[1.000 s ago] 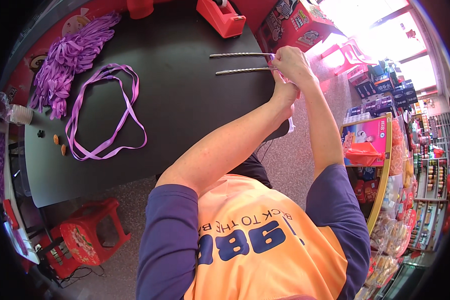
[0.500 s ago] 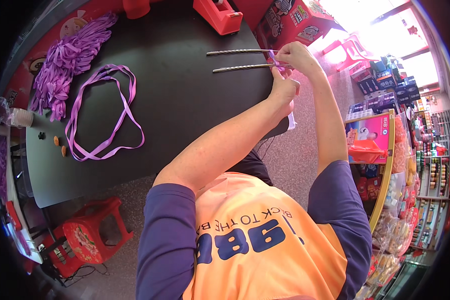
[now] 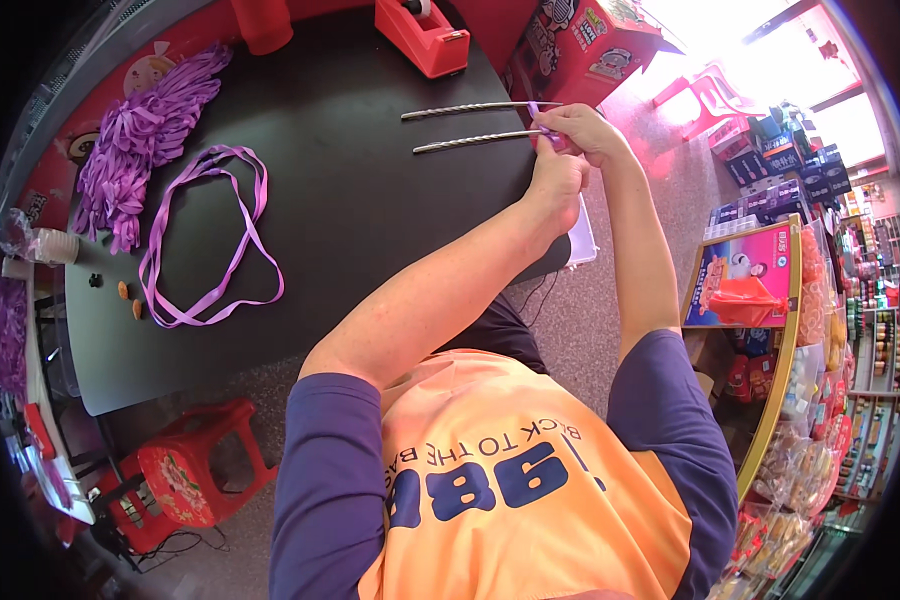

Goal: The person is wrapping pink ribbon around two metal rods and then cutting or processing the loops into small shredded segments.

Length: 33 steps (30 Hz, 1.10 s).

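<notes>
Two twisted metal rods (image 3: 470, 110) lie roughly parallel over the right end of the dark table, with a short piece of purple ribbon (image 3: 548, 130) across them near their right ends. My right hand (image 3: 588, 132) is closed at those ends, its fingertips pinching the ribbon beside the upper rod. Just below, my left hand (image 3: 558, 190) is closed with the thumb up against the ribbon by the lower rod. The fingers partly cover the ribbon, so how it is wound or tied cannot be made out. A looped purple ribbon (image 3: 270, 262) lies farther left on the table.
A heap of purple ribbons (image 3: 140, 150) covers the table's far left. Near it are a stack of white cups (image 3: 55, 246) and small brown pieces (image 3: 124, 290). A red tape dispenser (image 3: 430, 42) stands at the back. A red stool (image 3: 185, 480) is lower left; goods shelves (image 3: 800, 330) line the right.
The whole view has shifted slightly, with the table's things appearing a little displaced. Both hands stay at the rods' right ends, with fingers slightly repositioned on the ribbon.
</notes>
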Motion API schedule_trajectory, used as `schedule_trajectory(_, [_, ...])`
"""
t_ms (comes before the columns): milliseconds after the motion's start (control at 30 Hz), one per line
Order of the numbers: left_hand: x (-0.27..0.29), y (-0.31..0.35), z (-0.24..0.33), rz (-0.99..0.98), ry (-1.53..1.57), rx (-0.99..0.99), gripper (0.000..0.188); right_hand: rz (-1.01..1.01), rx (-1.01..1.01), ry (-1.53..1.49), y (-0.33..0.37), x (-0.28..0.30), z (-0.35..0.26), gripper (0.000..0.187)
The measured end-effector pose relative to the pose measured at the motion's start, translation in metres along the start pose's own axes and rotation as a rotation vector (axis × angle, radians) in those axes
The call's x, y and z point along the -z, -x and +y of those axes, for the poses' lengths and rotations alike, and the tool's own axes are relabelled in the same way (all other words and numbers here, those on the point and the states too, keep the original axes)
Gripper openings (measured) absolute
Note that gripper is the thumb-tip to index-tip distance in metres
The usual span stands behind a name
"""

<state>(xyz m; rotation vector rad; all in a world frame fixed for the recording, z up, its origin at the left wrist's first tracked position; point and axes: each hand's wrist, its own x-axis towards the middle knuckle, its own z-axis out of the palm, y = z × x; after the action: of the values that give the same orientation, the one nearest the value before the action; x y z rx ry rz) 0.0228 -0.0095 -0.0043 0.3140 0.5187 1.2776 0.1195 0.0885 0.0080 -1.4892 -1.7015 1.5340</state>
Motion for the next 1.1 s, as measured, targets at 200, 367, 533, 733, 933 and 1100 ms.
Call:
schedule_trajectory(200, [-0.021,0.026,0.027,0.109,-0.247,0.279,0.034,0.201,0.22,0.281,0.0,0.0,0.002,0.033])
schedule_trajectory(367, [-0.008,0.035,0.101,-0.396,-1.576,-0.246,0.038,0.376,0.471,0.395,0.001,0.02,-0.016,0.032])
schedule_trajectory(533, [0.049,0.026,0.121,-0.059,-2.367,-0.904,0.047,-0.179,0.298,0.315,-0.03,0.013,-0.026,0.031])
schedule_trajectory(733, [0.07,0.021,0.12,-0.167,-2.454,-0.689,0.054,-0.563,0.063,0.007,-0.049,0.027,-0.02,0.019])
schedule_trajectory(933, [0.074,0.017,0.119,-0.182,-2.434,-0.724,0.057,-0.344,0.082,0.195,-0.044,0.095,0.025,0.022])
schedule_trajectory(1100, [0.069,0.021,0.119,-0.174,-2.455,-0.687,0.056,0.099,-0.159,0.079,-0.009,0.106,0.121,0.028])
